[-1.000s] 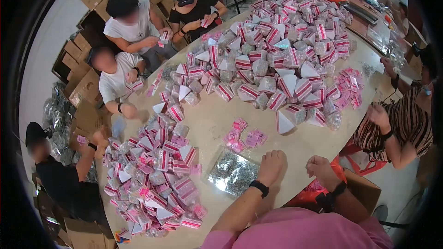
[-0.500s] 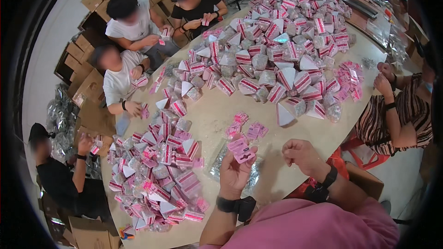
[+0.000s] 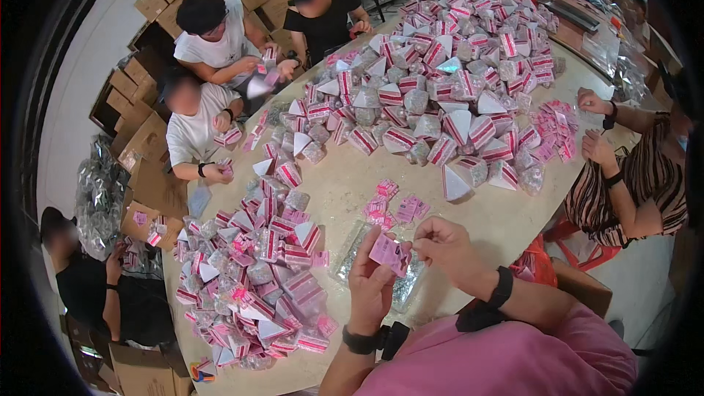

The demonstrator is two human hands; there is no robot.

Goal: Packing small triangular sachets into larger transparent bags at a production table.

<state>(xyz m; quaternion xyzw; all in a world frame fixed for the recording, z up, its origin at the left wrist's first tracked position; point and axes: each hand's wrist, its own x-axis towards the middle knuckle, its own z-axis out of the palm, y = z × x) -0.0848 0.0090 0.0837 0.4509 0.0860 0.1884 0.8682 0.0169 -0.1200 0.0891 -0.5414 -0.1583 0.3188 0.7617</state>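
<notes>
My left hand (image 3: 370,290) is closed on a pink printed card (image 3: 389,252), holding it between thumb and fingers above the table. Beside the card's right edge, the fingers of my right hand (image 3: 449,248) are pinched together; whatever they hold is too small to make out. Under both hands lies a clear plastic bag (image 3: 405,292) with small, shiny silvery contents. Just beyond my hands are a small heap of pink cards (image 3: 380,204) and a few more pink cards (image 3: 411,208).
A heap of clear bags with pink-and-white labels (image 3: 249,279) covers the table's left; a larger heap (image 3: 440,73) fills the far side. Several co-workers stand or sit around the table (image 3: 345,176). Cardboard boxes (image 3: 147,147) are stacked at the left, and a red stool (image 3: 587,253) stands right.
My right hand has moved left and up to the card's edge. The card in my left hand has tilted and shifted slightly right. Co-workers' hands around the table have moved too.
</notes>
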